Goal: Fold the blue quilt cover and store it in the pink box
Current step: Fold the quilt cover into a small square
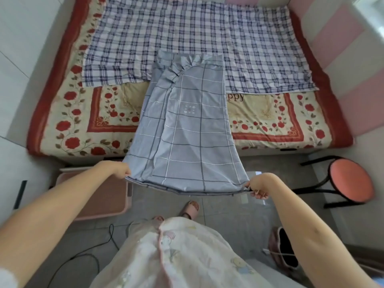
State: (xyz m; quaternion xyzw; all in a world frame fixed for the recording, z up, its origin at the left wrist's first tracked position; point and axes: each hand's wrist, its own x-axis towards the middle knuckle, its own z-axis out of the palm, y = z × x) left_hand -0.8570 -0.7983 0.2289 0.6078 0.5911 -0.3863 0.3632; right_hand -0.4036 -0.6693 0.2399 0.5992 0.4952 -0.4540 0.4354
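Mid-fold: pinching near corners of the blue quilt cover [187, 132] in left hand [119, 170] and right hand [260, 186]; lying beyond the fingers [257, 193] on the bed [68, 121]. Next, likely halving it again.

A: Was there room by the box [99, 196] on the left?
B: Bare floor [218, 215] lay between it and the stool [351, 179]. The cover [187, 132] hung across, from the bed [62, 121] outward.
A: Anything underfoot?
B: A cable [111, 231], near the box.
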